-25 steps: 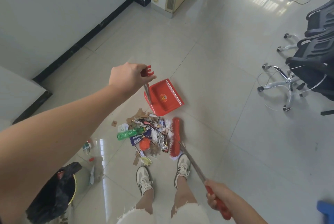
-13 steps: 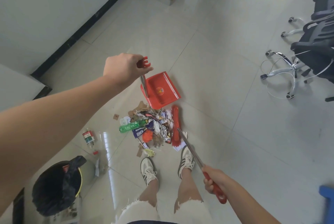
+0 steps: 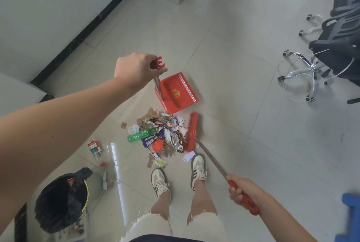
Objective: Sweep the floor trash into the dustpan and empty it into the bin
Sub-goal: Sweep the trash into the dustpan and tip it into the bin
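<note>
Progress: early. Trash pile lies loose on the floor; dustpan looks empty; nothing emptied into the bin that can be judged from here.
Left: sweeping, lifting, tipping out.
Left hand: grip closed round the top of the dustpan's upright handle.
Right hand: grip closed on the broom's red handle end.
Dustpan: on the floor just beyond the pile, mouth facing it.
Broom head: at the pile's right edge, long axis running toward the dustpan.
Strays: bottle left of the pile, near the bin.
</note>
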The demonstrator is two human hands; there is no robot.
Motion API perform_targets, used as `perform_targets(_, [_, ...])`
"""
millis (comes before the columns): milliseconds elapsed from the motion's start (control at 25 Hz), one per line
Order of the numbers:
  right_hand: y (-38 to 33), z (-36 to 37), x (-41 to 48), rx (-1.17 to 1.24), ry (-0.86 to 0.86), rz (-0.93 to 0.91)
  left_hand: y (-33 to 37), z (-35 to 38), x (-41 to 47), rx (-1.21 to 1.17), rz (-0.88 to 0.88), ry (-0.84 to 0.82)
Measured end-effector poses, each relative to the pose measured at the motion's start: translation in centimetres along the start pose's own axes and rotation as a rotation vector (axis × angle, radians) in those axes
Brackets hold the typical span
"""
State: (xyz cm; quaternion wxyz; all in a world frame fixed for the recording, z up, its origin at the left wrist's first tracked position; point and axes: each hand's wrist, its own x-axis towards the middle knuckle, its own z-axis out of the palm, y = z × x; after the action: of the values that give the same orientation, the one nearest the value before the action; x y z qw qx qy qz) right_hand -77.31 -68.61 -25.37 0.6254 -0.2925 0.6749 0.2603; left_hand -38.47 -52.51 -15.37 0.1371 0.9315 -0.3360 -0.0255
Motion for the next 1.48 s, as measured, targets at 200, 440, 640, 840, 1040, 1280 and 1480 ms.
perform_targets(200, [1.0, -1.6, -2.5, 0.021, 0.002, 0.03, 1.1, -0.2, -0.3, -0.007, 0.007, -0.01])
perform_targets(440, [0.9, -0.2, -1.1, 0.001, -0.031, 0.135, 1.2, -1.1, -0.4, -0.023, -0.043, -0.003])
perform_targets(640, [0.2, -0.1, -1.1, -0.098, -0.006, 0.059, 0.7, -1.4, -0.6, -0.001, -0.1, 0.006])
perform_targets(840, [-1.8, -2.7, -1.6, -0.257, 0.034, 0.031, 1.2, -1.6, 0.0, 0.042, -0.151, 0.025])
perform_targets(1040, [-3.2, -3.0, 0.9, -0.376, 0.031, 0.094, 2.2, -1.8, 0.7, 0.061, -0.197, 0.039])
perform_targets(1280, [-4.4, -5.2, 2.6, -0.429, -0.011, 0.107, 4.0, -2.4, 1.5, 0.07, -0.27, 0.12])
perform_targets(1480, [-5.9, -6.6, 3.5, -0.458, -0.018, 0.141, 5.2, -2.0, 1.5, 0.068, -0.25, 0.093])
